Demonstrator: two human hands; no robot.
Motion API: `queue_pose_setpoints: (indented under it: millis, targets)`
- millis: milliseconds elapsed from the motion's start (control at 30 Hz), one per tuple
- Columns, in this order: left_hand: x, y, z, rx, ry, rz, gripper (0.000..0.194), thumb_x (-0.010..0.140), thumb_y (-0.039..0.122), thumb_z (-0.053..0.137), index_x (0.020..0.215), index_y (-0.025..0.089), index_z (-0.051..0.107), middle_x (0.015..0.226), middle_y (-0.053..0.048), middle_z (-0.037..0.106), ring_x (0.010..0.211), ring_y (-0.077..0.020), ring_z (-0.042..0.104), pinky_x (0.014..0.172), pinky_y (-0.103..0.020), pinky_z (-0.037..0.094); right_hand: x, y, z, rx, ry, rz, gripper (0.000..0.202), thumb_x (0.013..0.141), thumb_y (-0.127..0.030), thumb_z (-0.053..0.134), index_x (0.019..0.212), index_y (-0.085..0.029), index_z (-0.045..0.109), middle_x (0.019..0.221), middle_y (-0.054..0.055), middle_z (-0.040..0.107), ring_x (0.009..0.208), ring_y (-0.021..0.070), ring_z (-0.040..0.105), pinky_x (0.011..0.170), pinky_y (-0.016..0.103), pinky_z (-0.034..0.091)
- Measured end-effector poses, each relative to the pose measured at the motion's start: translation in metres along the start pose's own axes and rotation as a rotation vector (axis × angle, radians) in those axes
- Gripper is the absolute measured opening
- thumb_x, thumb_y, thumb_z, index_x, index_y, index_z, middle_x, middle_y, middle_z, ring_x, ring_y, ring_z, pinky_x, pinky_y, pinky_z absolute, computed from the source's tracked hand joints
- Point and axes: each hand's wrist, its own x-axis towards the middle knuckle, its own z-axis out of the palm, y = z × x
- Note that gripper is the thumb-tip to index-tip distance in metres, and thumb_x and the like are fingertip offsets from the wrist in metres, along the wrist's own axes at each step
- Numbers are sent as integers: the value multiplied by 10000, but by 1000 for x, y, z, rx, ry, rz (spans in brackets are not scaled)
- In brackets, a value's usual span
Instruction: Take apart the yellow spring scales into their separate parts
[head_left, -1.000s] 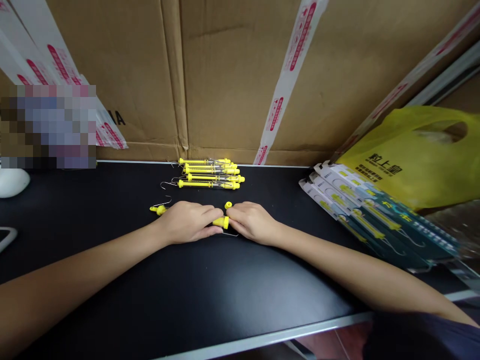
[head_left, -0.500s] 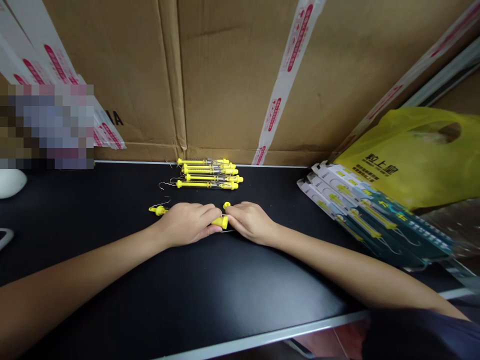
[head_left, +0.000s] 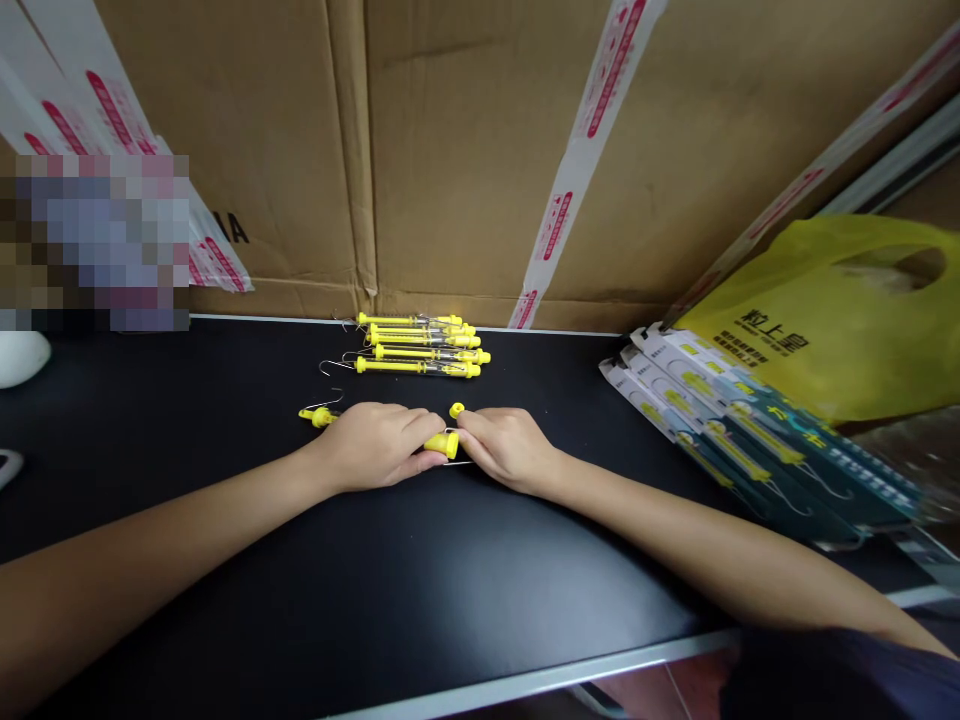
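Observation:
My left hand [head_left: 373,447] is wrapped round a yellow tube [head_left: 442,443], which looks like the body of a spring scale; its wide end sticks out past my thumb. Fingers closed, my right hand [head_left: 508,447] pinches close to that end. A small yellow ring-shaped cap [head_left: 457,410] shows at its fingertips, and a thin metal wire is partly visible between the hands. What else the right fingers cover is hidden. Just left of my left hand is a yellow end piece [head_left: 321,416] with a thin metal hook; I cannot tell whether it joins the held tube.
Several yellow spring scales [head_left: 420,368] with hooks lie in a row behind my hands on the black table [head_left: 450,580]. Printed packages [head_left: 720,430] are stacked at the right beside a yellow plastic bag [head_left: 832,310]. A large taped cardboard box [head_left: 465,150] stands along the back.
The view has shifted slightly. Both hands keep nearly the same position and grip, with the yellow tube and cap between them.

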Motion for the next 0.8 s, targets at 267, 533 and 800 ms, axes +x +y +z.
queue_pose_setpoints:
  millis: [267, 533, 800]
  targets:
    - [-1, 2, 0, 48, 67, 24, 356, 966, 415, 266, 853, 164, 492, 717, 4, 615, 616, -132, 604, 519, -235, 369, 4, -2, -2, 168, -108, 133, 394, 976, -380, 257, 716, -185, 480, 612, -9, 526, 525, 107, 468, 544, 229, 242]
    - [-1, 2, 1, 91, 92, 8, 347, 961, 430, 295, 836, 164, 481, 670, 17, 609, 581, -125, 606, 490, -225, 333, 7, -5, -5, 185, -107, 202, 387, 970, -385, 287, 715, -185, 499, 608, -17, 515, 521, 101, 455, 538, 228, 229]
    - [0, 10, 1, 195, 129, 76, 360, 946, 452, 328, 763, 176, 470, 578, 35, 562, 496, -121, 563, 455, -243, 286, 10, -7, -5, 182, -127, 267, 409, 962, -417, 309, 709, -185, 531, 618, -11, 542, 532, 97, 455, 541, 229, 223]
